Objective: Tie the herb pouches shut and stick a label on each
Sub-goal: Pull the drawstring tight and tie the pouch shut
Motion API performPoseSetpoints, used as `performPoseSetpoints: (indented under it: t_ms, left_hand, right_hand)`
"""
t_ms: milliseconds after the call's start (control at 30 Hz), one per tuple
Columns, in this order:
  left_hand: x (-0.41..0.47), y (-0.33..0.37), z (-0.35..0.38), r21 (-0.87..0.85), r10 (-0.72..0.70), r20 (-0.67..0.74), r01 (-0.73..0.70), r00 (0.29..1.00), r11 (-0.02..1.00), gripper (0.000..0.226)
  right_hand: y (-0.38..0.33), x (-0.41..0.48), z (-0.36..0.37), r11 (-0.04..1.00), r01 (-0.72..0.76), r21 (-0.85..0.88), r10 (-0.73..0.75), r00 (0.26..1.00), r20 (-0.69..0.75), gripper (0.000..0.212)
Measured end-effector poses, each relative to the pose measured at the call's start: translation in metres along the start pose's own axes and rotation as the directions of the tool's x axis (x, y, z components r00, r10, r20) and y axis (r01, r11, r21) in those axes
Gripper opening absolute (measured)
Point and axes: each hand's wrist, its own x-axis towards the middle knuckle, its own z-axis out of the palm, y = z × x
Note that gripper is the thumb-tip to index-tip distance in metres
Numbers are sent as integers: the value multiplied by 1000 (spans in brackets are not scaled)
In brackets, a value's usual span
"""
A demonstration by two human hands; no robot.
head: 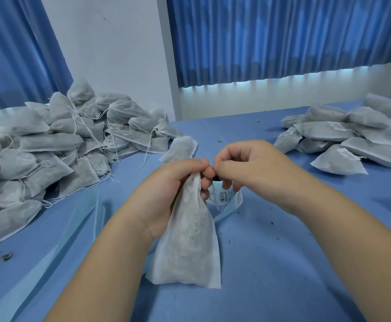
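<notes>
A white mesh herb pouch (188, 247) hangs upright over the blue table (282, 252), its bottom edge touching the cloth. My left hand (166, 194) grips its gathered neck. My right hand (243, 168) is curled close against the left, its fingertips pinching at the pouch's drawstring by the neck; the string itself is mostly hidden. Just behind the hands lies a roll of printed labels (227, 197) with a strip of backing (227, 213) trailing off it.
A big heap of unlabelled pouches (50, 145) with loose strings fills the left side. One pouch (180, 147) lies alone behind my hands. A pile of labelled pouches (352, 135) sits at the right. Herb crumbs dot the cloth.
</notes>
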Motion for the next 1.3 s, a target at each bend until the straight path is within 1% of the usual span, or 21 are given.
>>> performPoseSetpoints:
  t_ms: [133,200,267,367,500,633,767,900,1033,1200,1300]
  left_hand:
    - [0,-1,-2,43,26,26,-28,999,999,18]
    - [0,-2,-3,99,59,29,-62,998,993,18]
    - [1,-3,-3,158,90,37,-95,995,983,18]
    - [1,-3,-3,192,103,59,-113,993,975,22]
    - [-1,-2,-5,196,96,76,-109,992,974,21]
    - [-1,-2,-6,191,92,85,-106,992,976,22]
    - [-1,-2,-7,190,90,92,-106,992,976,22]
    - [-1,-3,-7,191,91,90,-107,992,976,22]
    - [-1,-3,-6,191,91,104,-110,990,976,21]
    - [-1,-4,-5,177,89,103,-106,991,978,22]
    - [-1,-3,-5,178,89,98,-106,991,978,22]
  right_hand:
    - [2,-1,-3,1000,14,20,-15,998,58,14]
    - [3,0,-3,999,18,31,-20,997,70,14]
    - [2,0,-3,999,15,42,-19,996,90,9]
    - [2,0,-2,998,11,55,-17,993,114,12]
    - [5,-1,-2,998,9,59,-16,993,113,10]
    - [7,1,-4,998,19,62,-26,994,109,18]
    - [6,1,-3,997,6,71,-16,991,131,9]
    - [8,1,-5,999,20,51,-27,988,153,18]
    - [7,1,-3,998,16,63,-25,989,147,8]
    - [9,0,-3,998,34,45,-40,988,152,16]
    - [8,-1,-1,998,33,58,-42,986,162,9]
